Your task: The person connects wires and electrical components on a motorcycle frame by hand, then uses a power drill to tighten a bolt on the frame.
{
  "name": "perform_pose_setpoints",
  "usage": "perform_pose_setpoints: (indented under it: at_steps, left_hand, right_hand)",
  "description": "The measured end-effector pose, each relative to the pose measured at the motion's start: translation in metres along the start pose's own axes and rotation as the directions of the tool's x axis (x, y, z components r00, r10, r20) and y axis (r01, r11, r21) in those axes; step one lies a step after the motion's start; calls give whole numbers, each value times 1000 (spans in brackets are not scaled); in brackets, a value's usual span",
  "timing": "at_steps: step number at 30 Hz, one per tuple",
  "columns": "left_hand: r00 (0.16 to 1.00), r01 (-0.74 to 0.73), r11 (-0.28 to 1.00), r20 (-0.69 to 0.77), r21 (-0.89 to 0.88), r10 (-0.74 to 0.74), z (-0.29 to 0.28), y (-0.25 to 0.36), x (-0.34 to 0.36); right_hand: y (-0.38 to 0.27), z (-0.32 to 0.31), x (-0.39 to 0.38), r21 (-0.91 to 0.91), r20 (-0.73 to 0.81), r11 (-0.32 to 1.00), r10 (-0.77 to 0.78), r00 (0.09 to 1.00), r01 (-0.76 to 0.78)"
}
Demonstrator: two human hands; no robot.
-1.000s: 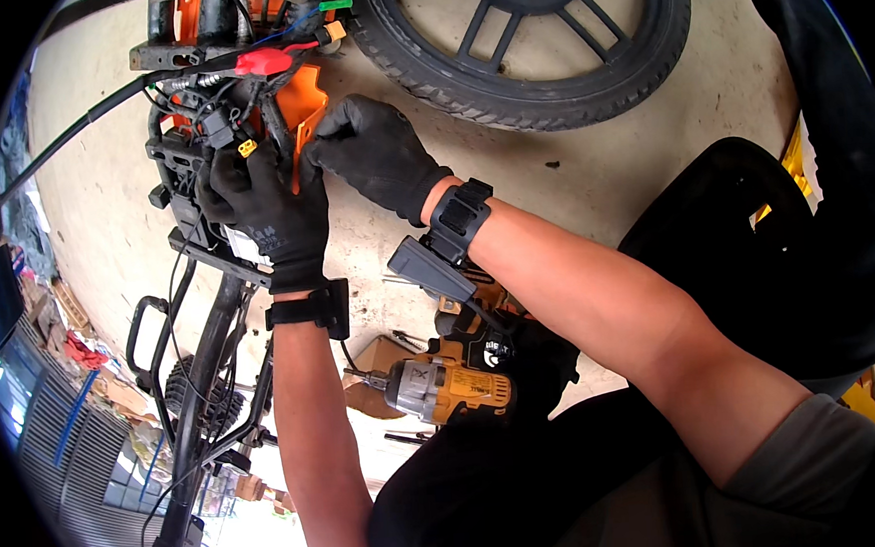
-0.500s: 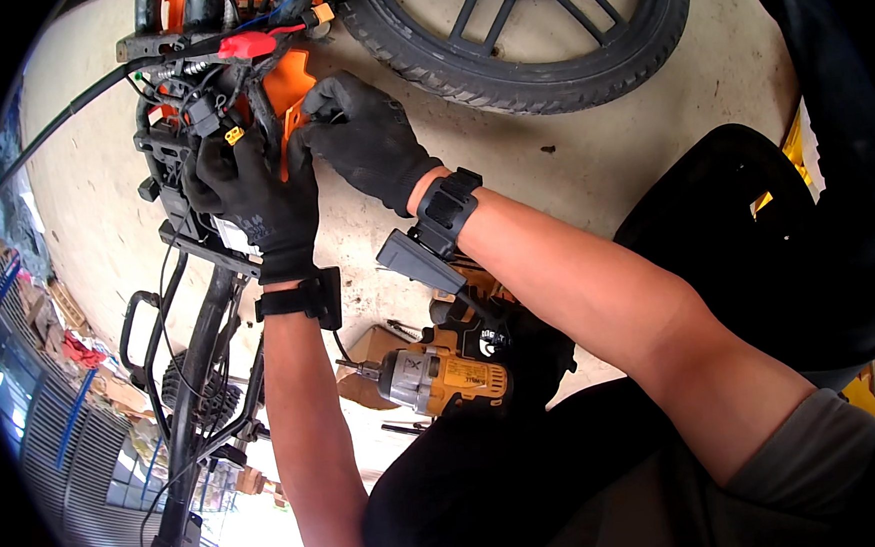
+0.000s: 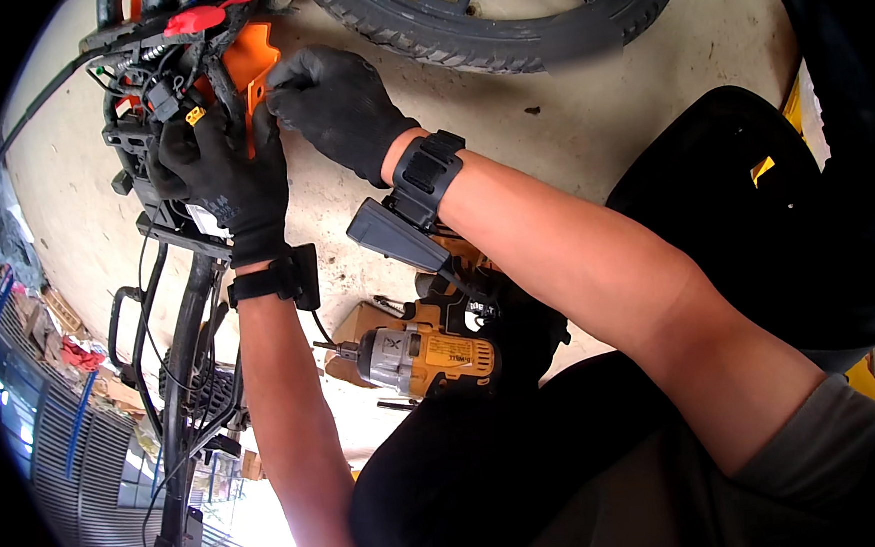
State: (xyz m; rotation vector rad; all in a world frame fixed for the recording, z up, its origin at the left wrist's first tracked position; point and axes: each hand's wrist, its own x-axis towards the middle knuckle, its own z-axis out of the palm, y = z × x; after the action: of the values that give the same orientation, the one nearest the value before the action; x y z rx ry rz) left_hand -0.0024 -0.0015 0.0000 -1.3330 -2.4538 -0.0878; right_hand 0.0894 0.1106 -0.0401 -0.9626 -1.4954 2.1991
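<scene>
At the upper left is a black vehicle frame (image 3: pixel 187 299) packed with wiring, with an orange panel (image 3: pixel 252 54) fixed along its side. My left hand (image 3: pixel 227 181), in a black glove, is closed at the panel's lower narrow edge, its thumb against the orange and its fingers among the wires. Beside those fingers sits a yellow connector (image 3: pixel 195 116). My right hand (image 3: pixel 339 109), gloved as well, is curled in a pinch against the panel's right side. Whatever its fingertips hold is hidden.
A black spoked wheel with a tyre (image 3: pixel 504 44) lies on the concrete floor at the top. Below my wrists lies a yellow and black impact wrench (image 3: pixel 428 359), near my knee. A red cover (image 3: pixel 195 21) and a thick black cable (image 3: pixel 51 89) sit at the frame's top.
The whole scene has shifted left and slightly up in view. Both hands stay at the orange panel with nearly the same grip.
</scene>
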Motion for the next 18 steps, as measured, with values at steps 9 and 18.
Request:
perform_pose_setpoints:
  at_steps: [9,18]
  left_hand:
    - [999,30,999,14,-36,-29,8,-9,-6]
    - [999,-2,1000,39,21,2,-1,-1,-1]
  right_hand:
    - [5,7,7,83,-19,995,61,998,-59]
    - [-5,7,4,68,-39,995,73,997,-71]
